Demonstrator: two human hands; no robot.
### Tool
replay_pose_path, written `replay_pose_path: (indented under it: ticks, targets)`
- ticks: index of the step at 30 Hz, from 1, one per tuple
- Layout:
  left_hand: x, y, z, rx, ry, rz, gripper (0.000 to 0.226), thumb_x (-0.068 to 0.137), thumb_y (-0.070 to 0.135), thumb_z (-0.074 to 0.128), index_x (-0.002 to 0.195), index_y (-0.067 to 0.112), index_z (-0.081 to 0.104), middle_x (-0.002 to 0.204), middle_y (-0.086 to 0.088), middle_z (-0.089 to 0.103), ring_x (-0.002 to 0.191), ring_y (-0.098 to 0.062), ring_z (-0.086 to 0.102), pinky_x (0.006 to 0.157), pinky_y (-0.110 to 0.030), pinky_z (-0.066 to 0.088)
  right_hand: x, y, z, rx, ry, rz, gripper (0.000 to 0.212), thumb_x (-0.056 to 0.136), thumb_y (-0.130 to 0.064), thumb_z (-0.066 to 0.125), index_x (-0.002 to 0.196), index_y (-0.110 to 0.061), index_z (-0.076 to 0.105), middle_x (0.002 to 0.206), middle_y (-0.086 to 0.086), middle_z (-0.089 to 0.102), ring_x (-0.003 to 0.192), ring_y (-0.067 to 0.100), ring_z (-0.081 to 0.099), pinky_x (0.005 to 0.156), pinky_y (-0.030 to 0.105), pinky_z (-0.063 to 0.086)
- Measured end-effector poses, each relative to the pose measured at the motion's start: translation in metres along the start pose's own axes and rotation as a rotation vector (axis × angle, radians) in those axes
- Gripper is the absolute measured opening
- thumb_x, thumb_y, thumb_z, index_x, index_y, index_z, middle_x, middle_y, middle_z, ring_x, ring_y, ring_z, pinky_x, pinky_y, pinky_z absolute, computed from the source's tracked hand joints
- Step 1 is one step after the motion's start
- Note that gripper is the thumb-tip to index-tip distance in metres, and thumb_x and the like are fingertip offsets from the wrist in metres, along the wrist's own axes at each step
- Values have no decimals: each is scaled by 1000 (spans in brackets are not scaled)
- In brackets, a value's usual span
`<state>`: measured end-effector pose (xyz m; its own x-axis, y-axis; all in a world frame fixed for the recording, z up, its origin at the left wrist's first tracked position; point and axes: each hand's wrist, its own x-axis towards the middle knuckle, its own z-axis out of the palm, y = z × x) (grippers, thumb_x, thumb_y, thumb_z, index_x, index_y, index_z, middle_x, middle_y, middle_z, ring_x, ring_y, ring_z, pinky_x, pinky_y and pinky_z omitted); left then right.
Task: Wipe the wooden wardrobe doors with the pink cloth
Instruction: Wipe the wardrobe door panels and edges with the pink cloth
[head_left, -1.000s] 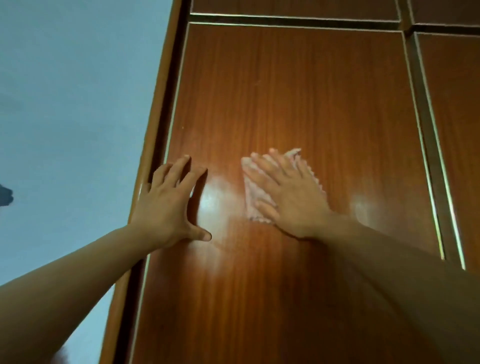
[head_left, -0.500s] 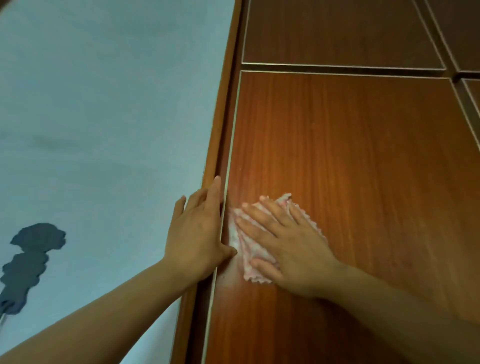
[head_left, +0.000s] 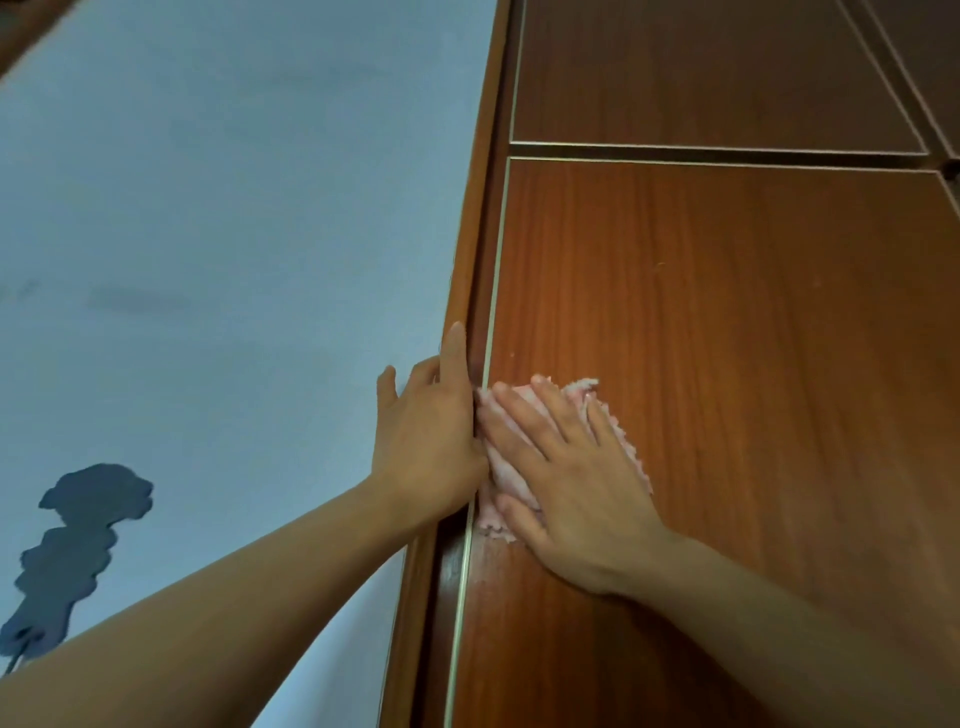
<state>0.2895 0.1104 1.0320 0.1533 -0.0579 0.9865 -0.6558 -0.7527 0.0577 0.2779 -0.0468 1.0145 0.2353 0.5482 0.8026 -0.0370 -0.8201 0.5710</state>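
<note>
A reddish-brown wooden wardrobe door (head_left: 727, 364) fills the right half of the view, with a thin metal strip along its left edge. My right hand (head_left: 566, 483) lies flat with fingers spread and presses the pink cloth (head_left: 506, 470) against the door at that left edge. The cloth's frilly rim shows past my fingers. My left hand (head_left: 431, 436) rests flat on the wardrobe's side frame (head_left: 470, 260), fingers pointing up, its thumb touching the cloth. It holds nothing.
A pale blue wall (head_left: 234, 234) runs along the left, with a dark irregular patch (head_left: 72, 551) low on it. Above the door is a darker upper panel (head_left: 701, 73), split off by a horizontal groove. Another door edge shows at the far right.
My right hand has slid the cloth left across the door to its left edge. My left hand has moved from the door face onto the side frame. The view has shifted left.
</note>
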Motion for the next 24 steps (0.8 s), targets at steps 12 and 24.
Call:
replay_pose_path:
  ticks: [12, 24]
  targets:
    - [65, 28, 8, 7, 72, -14, 84, 80, 13, 44, 146, 15, -8, 150, -4, 29, 138, -22, 20, 112, -49, 7, 122, 65, -18, -45, 62, 214, 78, 79, -54, -5, 153, -30, 6, 161, -8, 6, 148, 24, -1, 117, 48, -1]
    - [108, 60, 20, 152, 10, -112, 59, 90, 23, 37, 145, 24, 14, 154, -14, 10, 140, -33, 7, 113, -50, 12, 102, 234, -62, -75, 58, 553, 63, 98, -54, 21, 153, -31, 0, 162, -6, -2, 148, 25, -2, 118, 48, 1]
